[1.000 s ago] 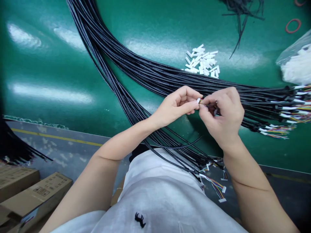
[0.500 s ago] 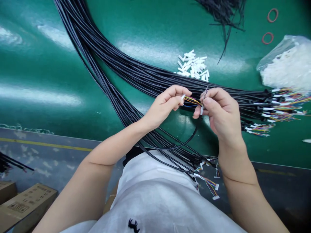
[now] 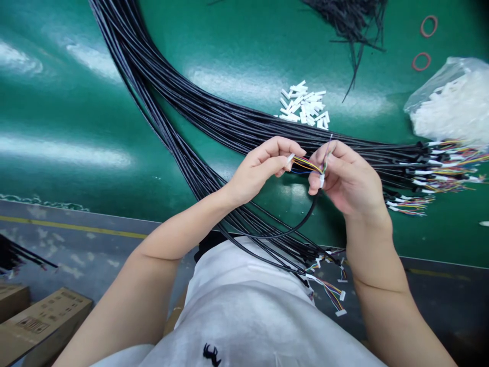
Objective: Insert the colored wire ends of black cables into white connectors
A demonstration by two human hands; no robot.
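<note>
My left hand pinches a small white connector between thumb and forefinger. Several thin coloured wires run from it to my right hand, whose fingers are closed on the end of one black cable and its loose wires. That cable loops down below both hands toward my body. Beneath my hands a big bundle of black cables fans across the green table. A small heap of white connectors lies just beyond my hands.
A clear bag of white parts sits at the right. Finished cable ends with coloured wires lie right of my hands. Black ties and two red rubber rings are at the back. Cardboard boxes stand on the floor, lower left.
My hands have drawn apart, showing the coloured wires between the connector and the cable end. My right hand has turned so its fingers point up.
</note>
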